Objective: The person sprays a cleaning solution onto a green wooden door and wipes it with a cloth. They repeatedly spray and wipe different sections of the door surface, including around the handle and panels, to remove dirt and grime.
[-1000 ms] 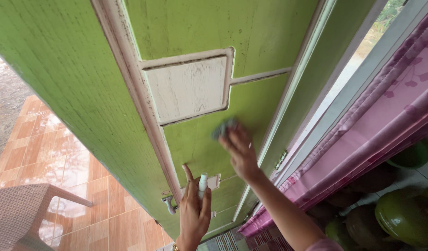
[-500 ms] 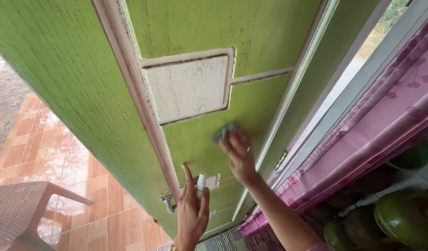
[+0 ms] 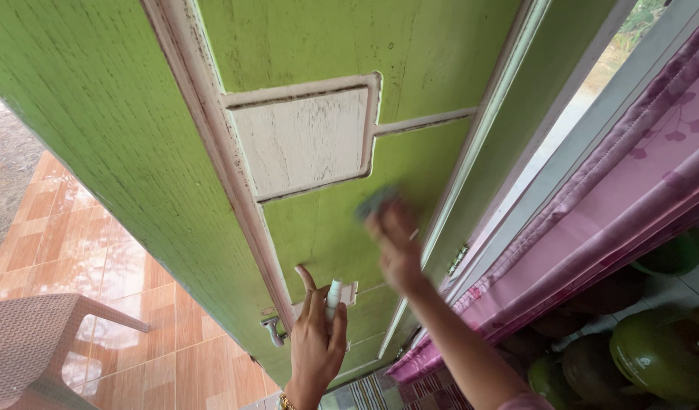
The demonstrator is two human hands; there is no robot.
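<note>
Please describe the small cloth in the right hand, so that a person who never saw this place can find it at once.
Start at the big green door and its cream square panel. Just below the panel's lower right corner, the right hand presses a small grey-green cloth on the green surface. It is blurred and soft, unlike the slim white bottle in the left hand.

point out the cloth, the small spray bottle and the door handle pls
cloth (image 3: 376,200), head view, blurred grey-green wad above the right hand's fingertips
small spray bottle (image 3: 333,293), head view, white upper part above the left hand
door handle (image 3: 273,332), head view, metal lever
</note>
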